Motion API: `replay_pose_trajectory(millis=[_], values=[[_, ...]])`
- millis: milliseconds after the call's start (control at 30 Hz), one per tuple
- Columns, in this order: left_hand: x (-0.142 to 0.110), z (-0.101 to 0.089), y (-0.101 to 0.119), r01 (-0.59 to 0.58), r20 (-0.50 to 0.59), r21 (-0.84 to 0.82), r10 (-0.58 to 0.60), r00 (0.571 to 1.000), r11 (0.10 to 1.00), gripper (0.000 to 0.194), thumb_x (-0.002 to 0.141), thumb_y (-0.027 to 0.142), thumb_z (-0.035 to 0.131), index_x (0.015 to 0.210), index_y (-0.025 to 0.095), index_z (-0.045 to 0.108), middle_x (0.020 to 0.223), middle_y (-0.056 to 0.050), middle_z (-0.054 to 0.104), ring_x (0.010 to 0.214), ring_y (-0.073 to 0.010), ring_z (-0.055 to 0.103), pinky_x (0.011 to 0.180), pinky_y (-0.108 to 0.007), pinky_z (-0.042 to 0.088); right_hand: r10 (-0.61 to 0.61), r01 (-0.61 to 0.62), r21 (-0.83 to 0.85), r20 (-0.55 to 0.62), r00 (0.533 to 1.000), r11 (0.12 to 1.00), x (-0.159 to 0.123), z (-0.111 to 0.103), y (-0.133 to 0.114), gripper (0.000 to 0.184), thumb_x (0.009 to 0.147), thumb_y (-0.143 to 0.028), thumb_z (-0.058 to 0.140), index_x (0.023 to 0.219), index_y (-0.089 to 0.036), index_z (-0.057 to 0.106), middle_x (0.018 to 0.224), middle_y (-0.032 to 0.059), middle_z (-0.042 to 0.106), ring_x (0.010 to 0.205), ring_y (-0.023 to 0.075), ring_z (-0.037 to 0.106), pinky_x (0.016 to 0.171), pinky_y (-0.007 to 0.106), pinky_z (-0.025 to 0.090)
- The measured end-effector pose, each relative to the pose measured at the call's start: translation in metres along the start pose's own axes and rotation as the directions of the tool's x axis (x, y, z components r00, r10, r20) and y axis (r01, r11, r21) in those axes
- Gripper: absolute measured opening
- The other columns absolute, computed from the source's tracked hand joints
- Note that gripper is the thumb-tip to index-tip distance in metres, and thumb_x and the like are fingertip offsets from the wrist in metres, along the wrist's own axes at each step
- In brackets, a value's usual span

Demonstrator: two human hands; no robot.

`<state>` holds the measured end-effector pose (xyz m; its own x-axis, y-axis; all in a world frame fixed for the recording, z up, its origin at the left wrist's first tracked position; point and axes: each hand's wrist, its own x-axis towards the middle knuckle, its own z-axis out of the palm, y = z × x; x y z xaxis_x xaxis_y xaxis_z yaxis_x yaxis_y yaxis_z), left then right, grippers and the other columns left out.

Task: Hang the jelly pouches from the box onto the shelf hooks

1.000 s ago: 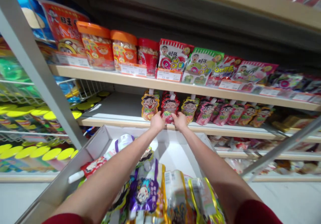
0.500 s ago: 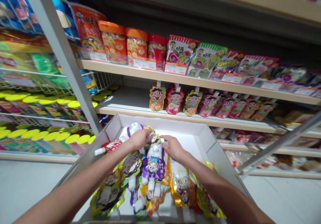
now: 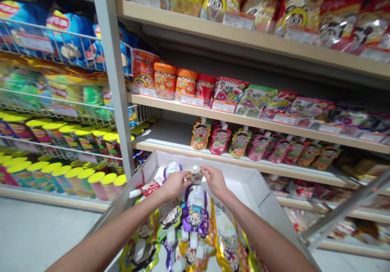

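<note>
Between both hands, over the far part of a white box, is a small spouted pouch with its white cap up. My left hand pinches its left side and my right hand its right side; the hands partly hide it. Just below lies a purple pouch. A green-yellow pouch, a gold pouch and a red pouch lie around it in the box, among several others.
Beyond the box, several spouted pouches stand in a row on a shelf. Above them are snack jars and candy bags. A grey post rises at left, beside wire racks of yellow-lidded cans.
The view has tilted upward and turned left, showing the upper shelf. The held pouch has been raised off the pile with its cap up, and my right hand has closed on it.
</note>
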<state>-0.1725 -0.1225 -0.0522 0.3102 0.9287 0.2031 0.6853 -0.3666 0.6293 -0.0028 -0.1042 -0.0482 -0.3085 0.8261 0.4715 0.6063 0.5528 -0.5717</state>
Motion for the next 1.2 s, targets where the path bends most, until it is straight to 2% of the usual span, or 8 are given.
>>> replay_pose_trajectory(millis=[133, 267, 467, 567, 867, 933, 1067, 1200], values=[[0.017, -0.012, -0.001, 0.085, -0.099, -0.429, -0.14, 0.985, 0.899, 0.03, 0.071, 0.032, 0.036, 0.074, 0.015, 0.06, 0.076, -0.004, 0.063, 0.073, -0.0161, 0.056, 0.067, -0.025, 0.04, 0.112, -0.108, 0.055, -0.083, 0.99, 0.993, 0.02, -0.011, -0.004, 0.021, 0.073, -0.025, 0.039, 0.067, -0.017, 0.057, 0.06, -0.0001, 0.057, 0.059, 0.0137, 0.053, 0.058, 0.023, 0.039], [0.025, -0.016, 0.003, 0.162, -0.172, -0.624, -0.337, 0.926, 0.764, 0.032, 0.069, 0.035, 0.04, 0.08, 0.01, 0.056, 0.084, -0.01, 0.061, 0.076, -0.018, 0.056, 0.064, -0.028, 0.042, 0.206, -0.187, 0.119, -0.171, 0.964, 0.975, 0.031, -0.018, -0.003, 0.019, 0.071, -0.026, 0.039, 0.064, -0.016, 0.054, 0.051, -0.0023, 0.053, 0.054, 0.0124, 0.049, 0.054, 0.022, 0.038], [0.015, 0.009, 0.024, -0.045, -0.236, -0.599, -0.122, 0.964, 0.8, 0.064, 0.055, 0.025, 0.06, 0.114, 0.015, 0.037, 0.105, -0.008, 0.053, 0.093, -0.0179, 0.05, 0.08, -0.028, 0.037, 0.226, -0.19, 0.167, -0.233, 0.946, 0.968, 0.03, -0.013, -0.038, 0.021, 0.071, -0.026, 0.04, 0.063, -0.015, 0.056, 0.055, 0.0, 0.056, 0.052, 0.0124, 0.05, 0.052, 0.022, 0.038], [0.016, 0.013, 0.031, -0.076, -0.303, -0.631, -0.155, 0.94, 0.772, 0.049, 0.062, 0.023, 0.052, 0.109, 0.013, 0.042, 0.097, -0.007, 0.057, 0.091, -0.0184, 0.05, 0.08, -0.03, 0.037, 0.102, -0.076, 0.217, -0.115, 0.988, 0.973, 0.023, -0.005, -0.058, 0.019, 0.07, -0.023, 0.043, 0.069, -0.017, 0.061, 0.065, 0.0012, 0.062, 0.061, 0.0132, 0.055, 0.06, 0.023, 0.041], [0.021, 0.008, 0.047, 0.0, -0.126, -0.889, -0.244, 0.962, 0.458, 0.032, 0.065, 0.039, 0.05, 0.079, 0.011, 0.053, 0.064, -0.003, 0.061, 0.064, -0.0161, 0.056, 0.061, -0.026, 0.042, 0.31, -0.118, 0.511, -0.309, 0.899, 0.851, 0.004, -0.018, -0.039, 0.029, 0.069, -0.027, 0.047, 0.096, -0.015, 0.049, 0.094, 0.0073, 0.056, 0.079, 0.0145, 0.054, 0.061, 0.024, 0.046], [0.025, 0.009, 0.046, -0.008, -0.135, -0.915, -0.286, 0.949, 0.404, 0.033, 0.065, 0.042, 0.049, 0.076, 0.011, 0.053, 0.063, -0.003, 0.061, 0.06, -0.0156, 0.055, 0.059, -0.027, 0.042, 0.398, -0.238, 0.525, -0.215, 0.892, 0.817, -0.002, -0.028, -0.029, 0.036, 0.065, -0.029, 0.05, 0.098, -0.015, 0.048, 0.099, 0.0083, 0.053, 0.077, 0.0147, 0.053, 0.053, 0.023, 0.046], [0.033, 0.005, 0.049, -0.015, -0.114, -0.94, -0.274, 0.955, 0.34, 0.033, 0.064, 0.042, 0.05, 0.075, 0.011, 0.053, 0.063, -0.003, 0.061, 0.058, -0.0153, 0.055, 0.06, -0.028, 0.042, 0.387, -0.459, 0.493, 0.248, 0.888, 0.739, -0.018, -0.038, -0.017, 0.032, 0.064, -0.033, 0.051, 0.089, -0.014, 0.054, 0.079, 0.0032, 0.058, 0.06, 0.0112, 0.052, 0.04, 0.018, 0.041], [0.04, 0.0, 0.065, 0.038, -0.03, -0.935, -0.185, 0.982, 0.353, 0.031, 0.066, 0.042, 0.048, 0.074, 0.012, 0.054, 0.064, -0.003, 0.061, 0.059, -0.0143, 0.054, 0.061, -0.028, 0.042, 0.357, -0.462, 0.529, 0.295, 0.886, 0.711, -0.028, -0.04, -0.01, 0.025, 0.065, -0.037, 0.048, 0.073, -0.014, 0.056, 0.066, -0.0005, 0.055, 0.059, 0.0115, 0.051, 0.039, 0.019, 0.042]])
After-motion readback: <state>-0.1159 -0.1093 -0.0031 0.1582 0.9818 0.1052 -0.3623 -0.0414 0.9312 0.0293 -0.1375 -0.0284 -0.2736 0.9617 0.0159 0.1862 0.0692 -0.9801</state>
